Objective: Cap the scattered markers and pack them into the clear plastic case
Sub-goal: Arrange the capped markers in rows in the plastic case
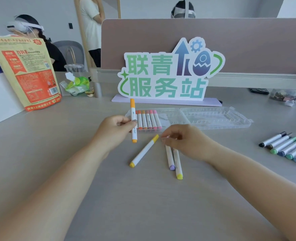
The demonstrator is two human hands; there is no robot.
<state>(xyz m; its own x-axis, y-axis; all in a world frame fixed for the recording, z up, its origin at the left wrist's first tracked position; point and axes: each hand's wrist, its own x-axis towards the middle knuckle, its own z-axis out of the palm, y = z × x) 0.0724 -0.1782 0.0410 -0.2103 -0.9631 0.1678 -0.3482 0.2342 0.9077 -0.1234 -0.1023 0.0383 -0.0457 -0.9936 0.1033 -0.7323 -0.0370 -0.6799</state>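
Note:
My left hand (116,129) holds an orange-capped marker (133,108) upright in front of the clear plastic case (213,119). The case lies open, with several red, orange and pink markers (147,120) lined up at its left end. A yellow marker (143,151) rests slanted on the table below. My right hand (183,138) hovers with fingers curled over the upper ends of a lilac marker (170,159) and a light yellow marker (178,164); whether it grips them is hidden.
A row of green, blue, brown and black markers (286,147) lies at the right edge. A standing sign (166,73) is behind the case, a snack bag (27,73) at the left. Other people sit beyond the divider.

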